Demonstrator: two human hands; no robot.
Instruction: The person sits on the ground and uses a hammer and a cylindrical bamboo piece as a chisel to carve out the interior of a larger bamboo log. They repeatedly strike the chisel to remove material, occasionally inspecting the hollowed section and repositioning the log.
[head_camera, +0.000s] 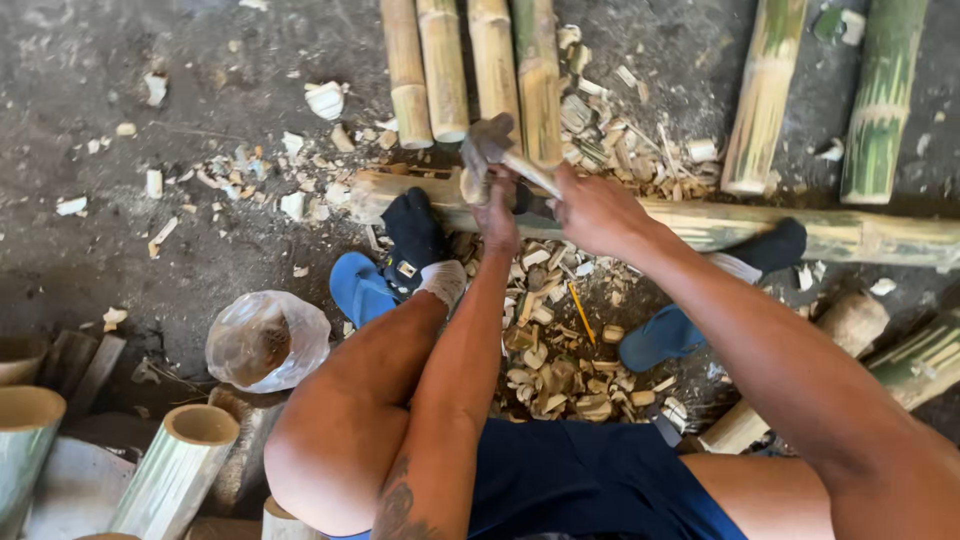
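My right hand (598, 212) grips the pale handle of a chopping knife (492, 143); its grey blade points up and left, over the long bamboo pole (700, 222) that lies across the ground. My left hand (497, 218) is closed around a short bamboo piece (471, 186) that stands on this pole, right under the blade. Both my feet, in dark socks (415, 232), rest against the pole. Under my hands lies a heap of bamboo chips (555, 370).
Several cut bamboo lengths (445, 70) lie beyond the pole, with two greener ones (882, 100) at the upper right. Hollow bamboo tubes (180, 465) stand at the lower left beside a clear plastic bag (265, 340). Blue sandals (358, 288) sit by my feet on dark ground.
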